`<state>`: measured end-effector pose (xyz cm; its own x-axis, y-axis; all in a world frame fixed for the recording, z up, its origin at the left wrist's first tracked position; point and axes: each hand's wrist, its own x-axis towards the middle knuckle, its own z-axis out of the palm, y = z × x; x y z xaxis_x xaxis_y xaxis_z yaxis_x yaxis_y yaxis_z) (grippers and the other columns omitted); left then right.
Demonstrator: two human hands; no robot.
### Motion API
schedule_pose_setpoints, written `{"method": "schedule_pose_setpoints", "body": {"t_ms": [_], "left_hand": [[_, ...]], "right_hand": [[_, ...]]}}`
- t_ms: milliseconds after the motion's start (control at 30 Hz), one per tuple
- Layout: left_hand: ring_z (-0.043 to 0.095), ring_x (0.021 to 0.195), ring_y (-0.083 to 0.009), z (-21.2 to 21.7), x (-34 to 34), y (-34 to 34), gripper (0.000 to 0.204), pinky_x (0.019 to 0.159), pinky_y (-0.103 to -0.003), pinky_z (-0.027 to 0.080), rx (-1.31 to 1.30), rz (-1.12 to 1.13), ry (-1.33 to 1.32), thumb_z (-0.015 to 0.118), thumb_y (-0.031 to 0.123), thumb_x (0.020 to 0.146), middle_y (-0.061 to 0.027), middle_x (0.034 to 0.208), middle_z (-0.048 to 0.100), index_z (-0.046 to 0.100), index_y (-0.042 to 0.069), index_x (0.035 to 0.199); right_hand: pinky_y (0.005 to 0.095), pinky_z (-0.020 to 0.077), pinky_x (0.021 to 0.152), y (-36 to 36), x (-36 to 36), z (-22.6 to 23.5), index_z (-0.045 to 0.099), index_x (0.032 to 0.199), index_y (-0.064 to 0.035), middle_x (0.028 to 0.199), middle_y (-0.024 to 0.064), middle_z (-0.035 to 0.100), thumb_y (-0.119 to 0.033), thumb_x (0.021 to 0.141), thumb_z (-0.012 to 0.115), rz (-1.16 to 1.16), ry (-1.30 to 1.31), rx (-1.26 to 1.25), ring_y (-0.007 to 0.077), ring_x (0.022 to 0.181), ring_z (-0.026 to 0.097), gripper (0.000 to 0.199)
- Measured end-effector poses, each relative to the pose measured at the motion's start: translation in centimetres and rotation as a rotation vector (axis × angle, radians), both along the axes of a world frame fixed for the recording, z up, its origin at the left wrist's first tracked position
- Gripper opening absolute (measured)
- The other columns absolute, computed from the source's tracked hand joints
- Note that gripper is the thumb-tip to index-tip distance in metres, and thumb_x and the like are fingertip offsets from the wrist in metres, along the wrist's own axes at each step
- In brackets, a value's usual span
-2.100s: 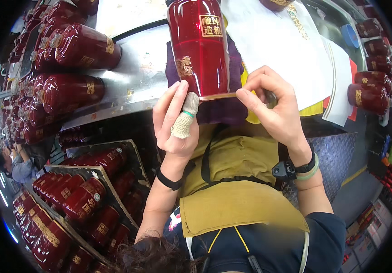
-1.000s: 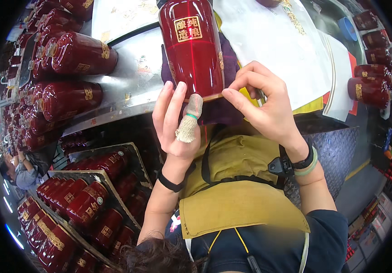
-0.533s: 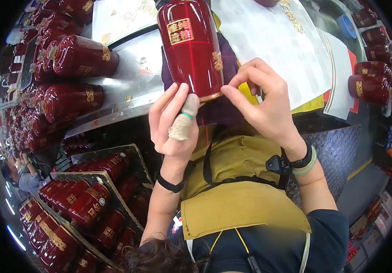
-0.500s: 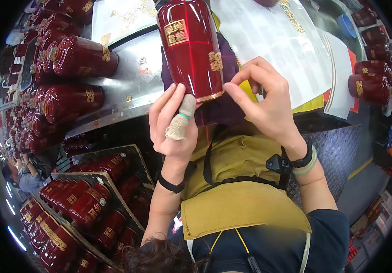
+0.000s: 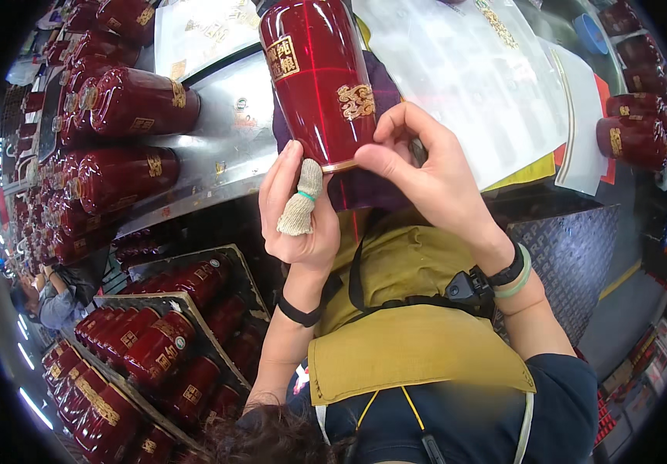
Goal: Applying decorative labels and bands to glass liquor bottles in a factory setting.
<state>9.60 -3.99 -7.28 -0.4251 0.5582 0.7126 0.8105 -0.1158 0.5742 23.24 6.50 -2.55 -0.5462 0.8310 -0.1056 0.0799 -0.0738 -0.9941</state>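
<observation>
A glossy dark red bottle [image 5: 319,85] lies tilted on a dark purple cloth [image 5: 376,189], its base toward me. On its side are a square gold label [image 5: 281,58] and an ornate gold emblem [image 5: 356,102]; a red laser cross falls over it. My left hand [image 5: 296,209] is closed around the base end, with a knitted finger cover [image 5: 302,199] on one finger. My right hand [image 5: 430,166] is by the right side of the base, thumb touching the bottle. Its index finger is bent near the emblem and apart from the thumb; the other fingers are partly hidden.
Several red bottles [image 5: 136,100] lie on the metal bench at left, and more fill crates [image 5: 155,340] below. A white sheet [image 5: 457,85] covers the bench at right; another sheet [image 5: 194,39] with gold pieces is at far left. A blue bowl [image 5: 589,35] stands far right.
The bottle has turned, bringing the gold emblem from its right edge toward the middle and the square label leftward. My right hand has moved left, its thumb now over the bottle's base edge.
</observation>
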Motion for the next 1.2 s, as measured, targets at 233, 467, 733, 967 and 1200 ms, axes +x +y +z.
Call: {"method": "schedule_pose_setpoints", "body": {"t_ms": [233,467,733,967,1200], "left_hand": [[0.070,0.109,-0.0289,0.0,0.0,-0.1,0.040,0.099,-0.038,0.053,-0.029,0.007,0.018,0.074,-0.010,0.087,-0.0198,0.123,0.071,0.065,-0.010,0.126],[0.069,0.110,-0.0296,-0.1,0.1,-0.1,0.040,0.099,-0.038,0.053,-0.030,0.005,0.006,0.074,-0.010,0.088,-0.0196,0.124,0.071,0.064,-0.010,0.127],[0.069,0.111,-0.0306,-0.2,0.0,-0.2,0.040,0.099,-0.039,0.053,-0.039,0.015,0.031,0.073,-0.011,0.088,-0.0193,0.124,0.071,0.065,-0.009,0.127],[0.064,0.120,-0.0331,-0.9,0.3,-0.3,0.045,0.098,-0.039,0.054,-0.062,-0.044,0.048,0.075,-0.011,0.085,-0.0205,0.138,0.059,0.062,-0.008,0.129],[0.055,0.126,-0.0314,-0.3,0.9,-0.8,0.072,0.110,-0.040,0.046,-0.248,-0.049,0.113,0.073,-0.011,0.083,-0.0208,0.138,0.045,0.038,-0.010,0.146]], "right_hand": [[0.0205,0.0366,0.057,-0.1,0.1,-0.2,0.065,0.096,-0.0010,0.078,-0.0031,0.061,-0.015,0.093,0.076,0.017,-0.013,0.019,0.0023,0.063,0.044,0.018],[0.0215,0.0384,0.059,0.1,0.2,-0.1,0.065,0.098,-0.0010,0.079,-0.0033,0.060,-0.014,0.094,0.074,0.036,0.014,-0.054,0.0021,0.065,0.045,0.016],[0.0209,0.0389,0.060,0.3,0.6,0.0,0.066,0.098,-0.0018,0.079,-0.0043,0.060,-0.015,0.092,0.076,0.065,-0.014,-0.092,0.0022,0.066,0.045,0.018],[0.0235,0.0436,0.071,0.5,0.6,-0.1,0.068,0.102,-0.0020,0.085,-0.0048,0.063,-0.021,0.100,0.069,0.015,0.076,-0.070,0.0042,0.077,0.051,0.020],[0.0237,0.0432,0.088,0.6,2.5,0.8,0.061,0.120,-0.0006,0.110,0.0037,0.062,-0.024,0.106,0.054,-0.028,0.088,-0.107,0.0076,0.098,0.053,0.028]]}}
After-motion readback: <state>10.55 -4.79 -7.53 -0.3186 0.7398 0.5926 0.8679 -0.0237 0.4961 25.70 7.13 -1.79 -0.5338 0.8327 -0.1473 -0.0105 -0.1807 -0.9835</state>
